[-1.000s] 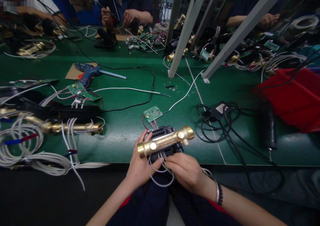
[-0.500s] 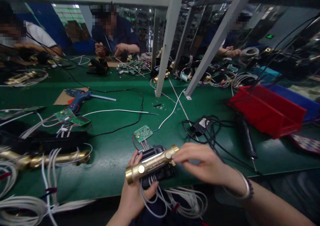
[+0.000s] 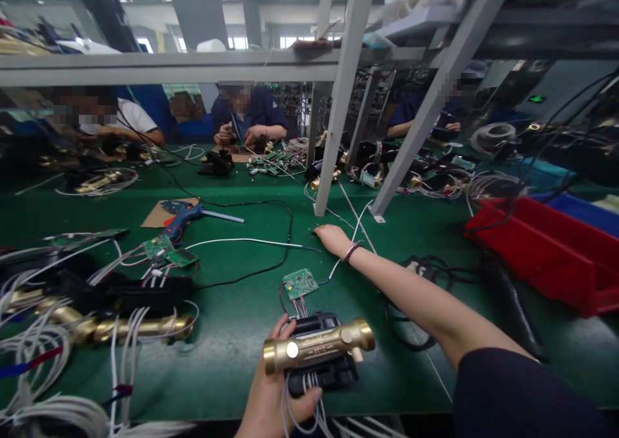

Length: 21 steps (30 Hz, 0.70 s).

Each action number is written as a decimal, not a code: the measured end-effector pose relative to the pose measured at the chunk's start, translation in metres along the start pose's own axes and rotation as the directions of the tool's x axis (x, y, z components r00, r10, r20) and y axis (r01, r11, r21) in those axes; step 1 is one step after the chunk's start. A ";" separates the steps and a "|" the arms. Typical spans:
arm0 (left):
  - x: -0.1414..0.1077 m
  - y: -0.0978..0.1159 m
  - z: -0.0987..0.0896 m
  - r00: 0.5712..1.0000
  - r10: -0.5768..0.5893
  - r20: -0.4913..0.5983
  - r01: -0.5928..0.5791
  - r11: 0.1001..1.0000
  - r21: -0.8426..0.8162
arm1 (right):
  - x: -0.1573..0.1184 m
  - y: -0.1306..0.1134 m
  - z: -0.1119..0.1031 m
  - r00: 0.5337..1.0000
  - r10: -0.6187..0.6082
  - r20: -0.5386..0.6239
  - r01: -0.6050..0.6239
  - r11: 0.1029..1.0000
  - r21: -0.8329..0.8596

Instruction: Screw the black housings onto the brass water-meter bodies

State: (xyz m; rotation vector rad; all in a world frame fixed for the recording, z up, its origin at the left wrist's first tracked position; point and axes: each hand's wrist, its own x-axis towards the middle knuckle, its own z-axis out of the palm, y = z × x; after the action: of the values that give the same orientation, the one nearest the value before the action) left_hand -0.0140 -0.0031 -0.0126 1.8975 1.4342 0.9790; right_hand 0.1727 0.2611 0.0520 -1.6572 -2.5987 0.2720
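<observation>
The left hand [image 3: 271,393] keeps a closed grip on a brass fitting [image 3: 319,346] and its black housing [image 3: 338,372], at the near middle of the green surface [image 3: 232,380]. Raised lettering runs along the brass but is too small to read. Grey cables [image 3: 312,381] hang from the housing's near side. Wires join its far side to a green circuit board [image 3: 300,284], lying just beyond it.

The right hand [image 3: 333,239] reaches far across, fingertips down at the surface near a metal post [image 3: 333,141]; whether its grip pinches anything, I cannot tell.

To the left lie a blue glue gun [image 3: 182,217] and more brass fittings with coiled cables; to the right stands a red bin [image 3: 541,257]. A lit green sign [image 3: 536,99] at far right is too small to read.
</observation>
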 end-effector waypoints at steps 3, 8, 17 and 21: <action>0.001 0.001 -0.001 1.000 0.013 0.001 -0.013 1.000 0.010 | -0.003 0.001 0.000 1.000 -0.004 -0.017 0.005 0.998 0.063; 0.005 0.004 -0.007 0.998 0.060 -0.007 -0.059 0.996 0.073 | -0.022 -0.005 -0.019 0.994 0.025 -0.104 0.011 0.943 0.332; -0.003 0.014 -0.002 0.985 0.087 -0.150 -0.048 0.968 0.246 | -0.157 -0.056 -0.075 0.977 -0.172 -0.126 0.170 0.272 0.947; -0.010 0.021 0.002 0.964 0.149 -0.222 -0.065 0.936 0.347 | -0.202 -0.081 -0.067 0.992 -0.039 -0.122 0.126 0.111 0.986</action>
State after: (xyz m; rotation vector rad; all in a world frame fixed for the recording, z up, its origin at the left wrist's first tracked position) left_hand -0.0022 -0.0187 0.0005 2.1795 1.7499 1.1091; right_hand 0.1948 0.0538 0.1430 -0.8567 -1.5027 1.5249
